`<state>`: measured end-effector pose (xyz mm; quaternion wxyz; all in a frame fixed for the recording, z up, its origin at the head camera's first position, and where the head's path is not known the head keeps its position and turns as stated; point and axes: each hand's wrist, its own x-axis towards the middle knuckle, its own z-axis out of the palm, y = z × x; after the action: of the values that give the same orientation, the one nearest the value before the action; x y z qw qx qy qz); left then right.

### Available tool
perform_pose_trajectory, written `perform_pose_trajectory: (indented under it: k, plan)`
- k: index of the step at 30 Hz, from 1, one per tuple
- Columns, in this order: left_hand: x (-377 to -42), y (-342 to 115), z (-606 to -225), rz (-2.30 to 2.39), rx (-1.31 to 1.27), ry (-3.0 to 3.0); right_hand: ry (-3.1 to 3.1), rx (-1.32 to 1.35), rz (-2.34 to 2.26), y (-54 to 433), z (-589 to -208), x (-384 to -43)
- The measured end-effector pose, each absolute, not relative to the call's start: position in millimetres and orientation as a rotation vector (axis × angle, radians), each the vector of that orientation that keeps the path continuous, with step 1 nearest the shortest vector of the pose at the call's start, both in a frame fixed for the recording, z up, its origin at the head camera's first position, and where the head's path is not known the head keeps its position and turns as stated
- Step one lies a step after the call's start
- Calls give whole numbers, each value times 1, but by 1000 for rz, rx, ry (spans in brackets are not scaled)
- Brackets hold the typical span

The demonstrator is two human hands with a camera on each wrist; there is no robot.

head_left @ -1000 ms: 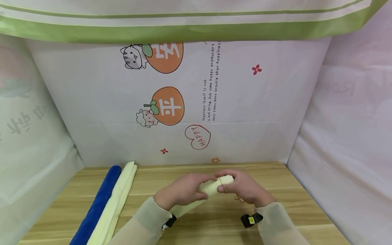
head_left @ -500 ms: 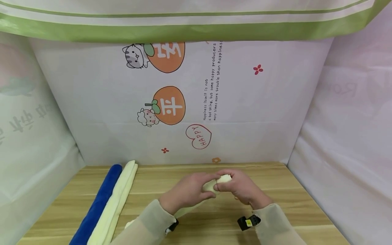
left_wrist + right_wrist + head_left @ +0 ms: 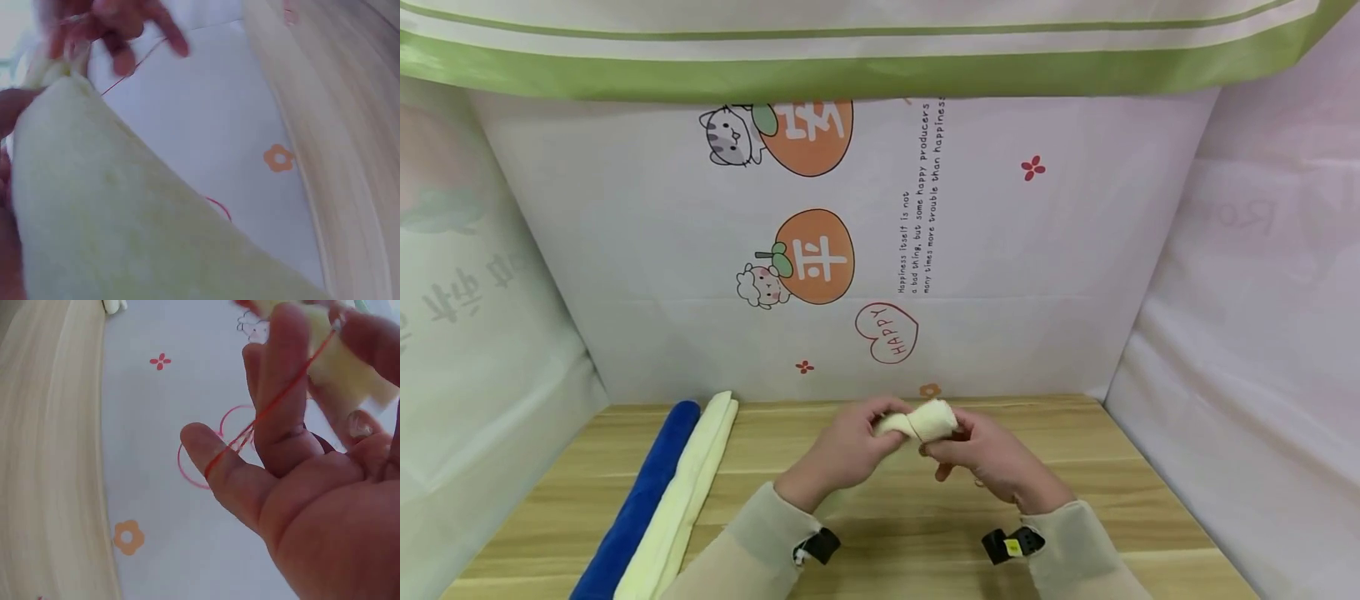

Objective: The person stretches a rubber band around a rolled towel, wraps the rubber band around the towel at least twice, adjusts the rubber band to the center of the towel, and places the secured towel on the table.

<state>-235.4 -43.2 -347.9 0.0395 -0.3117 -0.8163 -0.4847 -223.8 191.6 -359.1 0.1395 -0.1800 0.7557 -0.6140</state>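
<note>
A rolled pale yellow towel (image 3: 934,421) is held up over the table, its near end tilted toward me. My left hand (image 3: 842,454) grips it just behind the end. A thin reddish rubber band (image 3: 914,428) circles the towel there, drawing it in. My right hand (image 3: 996,458) pinches the band beside the towel's end with thumb and finger. In the right wrist view, a stretch of the rubber band (image 3: 275,403) runs from the pinch to a looped outer finger (image 3: 203,450). The towel's long body (image 3: 125,206) fills much of the left wrist view.
At the left of the wooden table (image 3: 895,542) a rolled blue towel (image 3: 638,492) and another pale yellow towel (image 3: 688,487) lie side by side. White printed sheets enclose the back (image 3: 1000,292) and both sides, and a green-edged sheet (image 3: 880,75) hangs above.
The towel's end has lifted and turned toward me, and the end past the band now shows flared. My left hand has risen with it; the right fingers have shifted around the band.
</note>
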Motion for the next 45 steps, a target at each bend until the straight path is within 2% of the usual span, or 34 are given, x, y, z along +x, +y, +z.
perform_pose_trajectory:
  k: [4, 10, 15, 18, 25, 28, 31, 33, 35, 38, 41, 43, 45]
  plan:
    - [-241, -53, -339, -1675, -794, -2360, 2242, -518, -1693, 202, -366, -224]
    - [-246, -59, -331, -1852, -640, -2301, 2119, -744, -1721, 207, -374, -221]
    - [-251, -60, -329, -2008, -534, -2215, 2071, -950, -1710, 192, -368, -210]
    - [-251, -58, -328, -2042, -512, -2184, 2154, -1312, -1579, 177, -361, -198]
    - [-246, -47, -336, -2057, -622, -2205, 2466, -2617, -969, 123, -317, -165]
    - [-244, -44, -337, -2135, -702, -2160, 2692, -2916, -699, 107, -298, -156]
    - [-242, -45, -337, -2192, -684, -2123, 2925, -3027, -695, 98, -293, -156]
    - [-242, -48, -335, -2203, -604, -2107, 3101, -2928, -928, 96, -296, -158]
    - [-241, -50, -333, -2221, -516, -2067, 3300, -2626, -1283, 98, -303, -160]
    - [-240, -52, -330, -2283, -433, -1974, 3348, -1788, -1940, 106, -313, -164]
    - [-239, -51, -328, -2345, -434, -1868, 3077, -928, -2348, 113, -317, -171]
    - [-238, -50, -327, -2324, -455, -1839, 2829, -566, -2441, 117, -315, -177]
    - [-237, -50, -327, -2267, -510, -1835, 2636, -389, -2436, 120, -312, -182]
